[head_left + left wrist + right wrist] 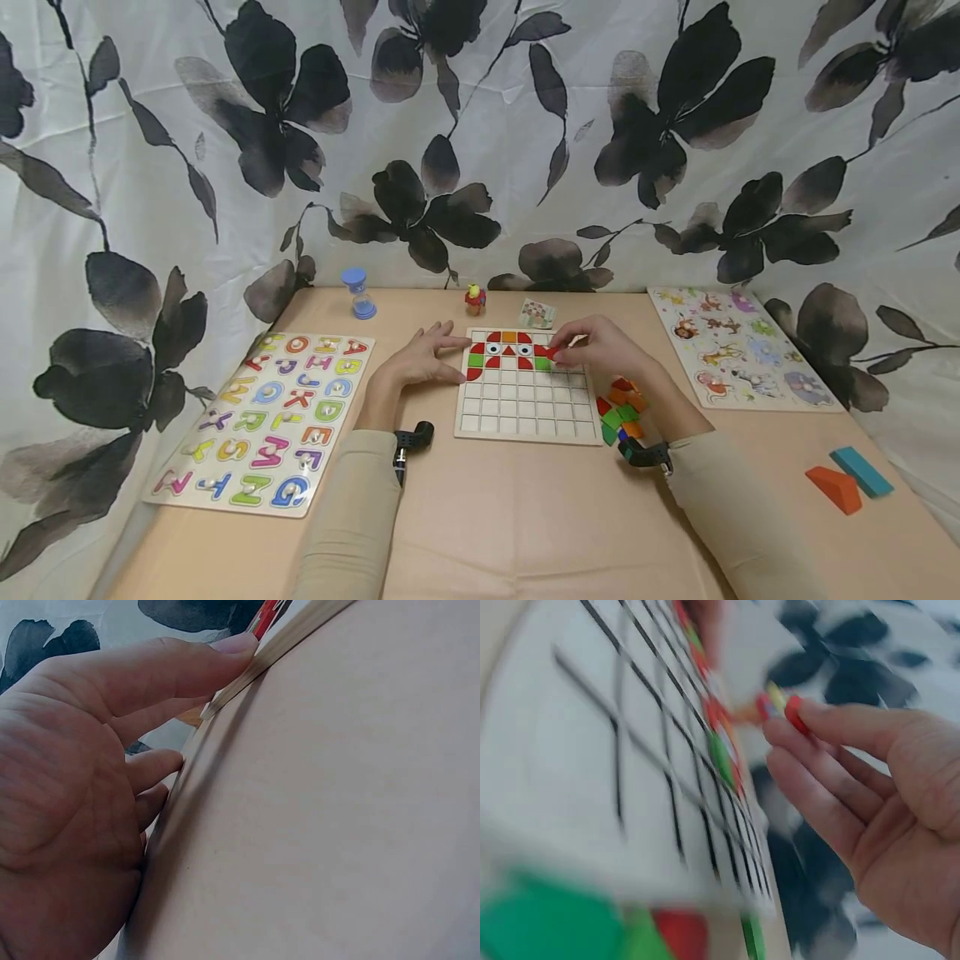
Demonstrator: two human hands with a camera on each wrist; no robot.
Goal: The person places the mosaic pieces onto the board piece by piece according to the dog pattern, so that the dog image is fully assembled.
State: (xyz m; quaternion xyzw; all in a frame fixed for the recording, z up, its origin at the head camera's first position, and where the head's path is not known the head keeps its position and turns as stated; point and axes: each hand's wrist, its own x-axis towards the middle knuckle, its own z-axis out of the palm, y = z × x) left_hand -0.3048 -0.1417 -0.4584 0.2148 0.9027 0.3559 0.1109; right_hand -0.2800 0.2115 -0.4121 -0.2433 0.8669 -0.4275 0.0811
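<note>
A white grid board (517, 410) lies on the table, its upper rows partly filled with red, green, orange and eye-patterned tiles (510, 350). My left hand (423, 358) is at the board's left side with its fingers extended; in the left wrist view the thumb (180, 664) touches the board's edge. Over the board's upper right part, my right hand (600, 343) pinches a small red tile (797, 714) between thumb and fingertips. The tile's full shape is hidden by the fingers. Loose coloured tiles (621, 410) are heaped by the board's right edge, partly under the right wrist.
A letter puzzle board (251, 400) lies at the left, an animal puzzle board (750, 350) at the right. Behind the grid board are a blue sand timer (359, 293), a small toy figure (475, 300) and a picture card (537, 313). Orange (834, 490) and blue blocks (861, 472) lie front right.
</note>
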